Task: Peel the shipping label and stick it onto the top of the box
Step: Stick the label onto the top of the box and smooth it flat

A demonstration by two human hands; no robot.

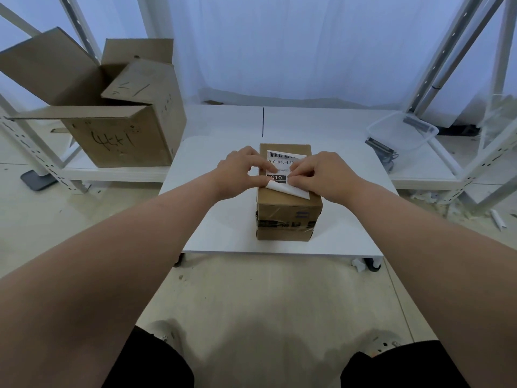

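A small brown cardboard box [288, 211], taped around its front, stands in the middle of a low white table [223, 219]. On its top lies a white shipping label [282, 162] with a barcode and black print. The label's near edge is curled up, showing a blank white underside. My left hand [240, 172] pinches the label from the left side. From the right, my right hand [321, 175] grips the folded near edge. Both hands hover over the box top, and the fingers hide the label's middle.
A large open cardboard box [117, 130] with handwritten marks sits on a low shelf at the left. A clear plastic bin [402, 135] holding small items rests at the right. White metal rack posts [453, 51] flank both sides. My knees show at the bottom.
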